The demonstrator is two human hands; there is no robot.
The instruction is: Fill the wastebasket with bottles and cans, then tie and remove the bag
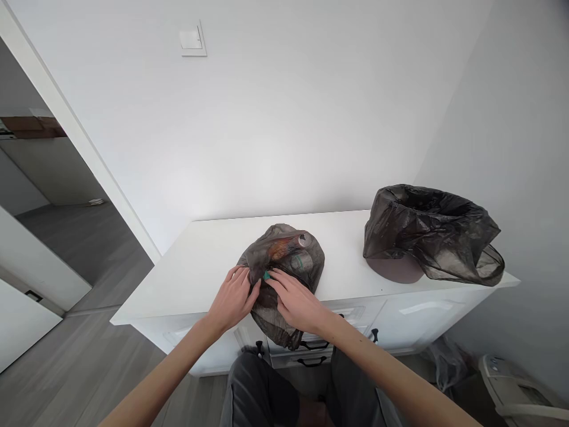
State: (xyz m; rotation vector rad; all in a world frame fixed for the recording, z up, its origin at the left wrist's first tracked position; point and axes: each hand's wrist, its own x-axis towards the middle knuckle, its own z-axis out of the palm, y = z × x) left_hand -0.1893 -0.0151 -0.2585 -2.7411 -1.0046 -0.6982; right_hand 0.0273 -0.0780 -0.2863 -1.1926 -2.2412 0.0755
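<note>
A dark translucent garbage bag (311, 261) lies on the front part of the white cabinet top, its lower part draping over the front edge. Orange and whitish items show through the thin plastic. My left hand (233, 299) grips the bag's gathered plastic on its left side, fingers bent. From the right, my right hand (296, 301) pinches the plastic close to the left fingertips. A small green piece (267, 276) shows at the right fingertips; what it is I cannot make out.
On the right of the cabinet top (208, 255) stands a brownish bin (398, 270) lined with a dark bag (427, 219), whose loop hangs toward the front edge. Black handles (311, 362) stick out from the drawers below. A doorway opens at left; a pale appliance (515, 385) stands at lower right.
</note>
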